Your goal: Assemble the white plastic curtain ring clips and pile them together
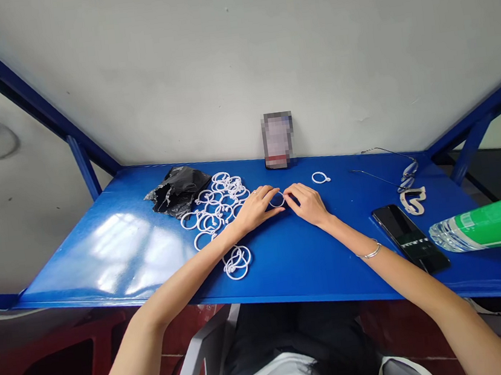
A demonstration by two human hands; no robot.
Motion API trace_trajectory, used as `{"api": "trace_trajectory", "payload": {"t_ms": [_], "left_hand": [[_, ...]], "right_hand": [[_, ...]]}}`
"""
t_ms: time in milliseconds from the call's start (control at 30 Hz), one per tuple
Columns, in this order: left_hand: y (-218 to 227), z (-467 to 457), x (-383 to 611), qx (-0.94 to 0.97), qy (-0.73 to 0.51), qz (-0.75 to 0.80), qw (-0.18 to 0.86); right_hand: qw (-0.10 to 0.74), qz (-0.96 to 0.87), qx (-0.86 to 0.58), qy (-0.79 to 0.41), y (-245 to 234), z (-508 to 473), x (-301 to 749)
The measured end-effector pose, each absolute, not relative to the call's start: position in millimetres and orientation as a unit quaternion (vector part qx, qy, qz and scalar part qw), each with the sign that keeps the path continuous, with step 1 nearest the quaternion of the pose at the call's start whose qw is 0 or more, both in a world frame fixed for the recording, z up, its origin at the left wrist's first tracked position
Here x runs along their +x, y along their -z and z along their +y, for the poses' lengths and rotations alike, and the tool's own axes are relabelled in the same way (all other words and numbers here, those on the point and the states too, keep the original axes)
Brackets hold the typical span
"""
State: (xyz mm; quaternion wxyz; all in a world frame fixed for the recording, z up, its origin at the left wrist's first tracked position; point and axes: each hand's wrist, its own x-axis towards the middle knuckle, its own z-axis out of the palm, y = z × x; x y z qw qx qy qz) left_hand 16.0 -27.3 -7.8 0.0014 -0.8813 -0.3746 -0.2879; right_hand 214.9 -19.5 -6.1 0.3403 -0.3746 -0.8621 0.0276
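Both hands meet at the middle of the blue table (116, 252), pinching one white plastic ring (277, 199) between them. My left hand (257, 206) grips its left side with curled fingers. My right hand (308, 203) grips its right side. A pile of several white rings (216, 207) lies just left of my left hand. A small cluster of linked rings (236, 262) rests under my left forearm. One single ring (320, 177) lies beyond my right hand.
A crumpled black plastic bag (178, 190) sits behind the ring pile. A blurred card (278, 140) leans on the white wall. At right lie a black phone (409, 238), glasses (407, 177), a white clip (413, 201) and a green-labelled water bottle (492, 223) on its side.
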Motion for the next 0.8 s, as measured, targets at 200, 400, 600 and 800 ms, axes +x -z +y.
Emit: {"api": "trace_trajectory", "payload": {"t_ms": [200, 400, 600, 800], "left_hand": [[-1.4, -13.6, -2.5, -0.823, 0.313, -0.472, 0.042], [-7.3, 5.6, -39.2, -0.723, 0.240, -0.641, 0.093], [-5.2, 12.8, -61.8, -0.673, 0.142, -0.720, 0.092], [-6.3, 12.3, -61.7, -0.685, 0.126, -0.712, 0.085]], "right_hand": [[0.401, -0.799, -0.447, 0.000, 4.9, 1.6, 236.2], [0.443, -0.697, -0.563, 0.024, 6.0, 24.2, 267.1], [0.396, -0.650, -0.647, 0.051, 11.9, 35.5, 283.4], [0.354, -0.655, -0.665, 0.057, 15.9, 36.7, 284.4]]}}
